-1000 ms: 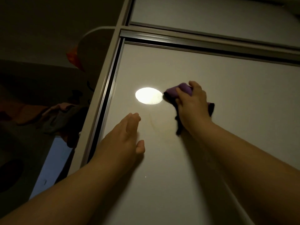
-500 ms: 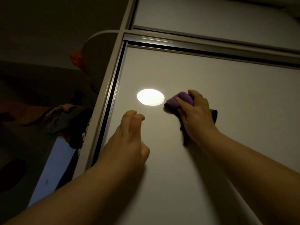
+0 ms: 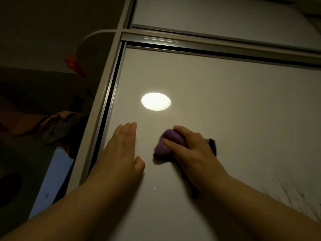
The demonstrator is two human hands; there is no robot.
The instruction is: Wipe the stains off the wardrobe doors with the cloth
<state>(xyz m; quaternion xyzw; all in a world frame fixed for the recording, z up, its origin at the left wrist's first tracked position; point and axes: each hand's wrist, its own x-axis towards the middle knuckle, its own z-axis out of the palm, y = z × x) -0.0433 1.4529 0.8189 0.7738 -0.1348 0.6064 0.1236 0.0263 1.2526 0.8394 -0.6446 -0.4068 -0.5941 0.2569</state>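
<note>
Two bare hands on one wardrobe door (image 3: 225, 101), right hand (image 3: 194, 152) gripping one purple cloth (image 3: 165, 143), left hand (image 3: 119, 150) flat, fingers together, beside it

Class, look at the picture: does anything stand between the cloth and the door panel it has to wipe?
Nothing visible does. The right hand presses the purple cloth against the door panel; the left hand lies beside it, apart.

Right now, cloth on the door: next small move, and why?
Probably sweep the purple cloth sideways toward the left hand. The right hand grips it bunched against the wardrobe door, and the left hand lies flat beside it. No stain is clearly visible in this dim light, so just cover the adjoining strip.
</note>
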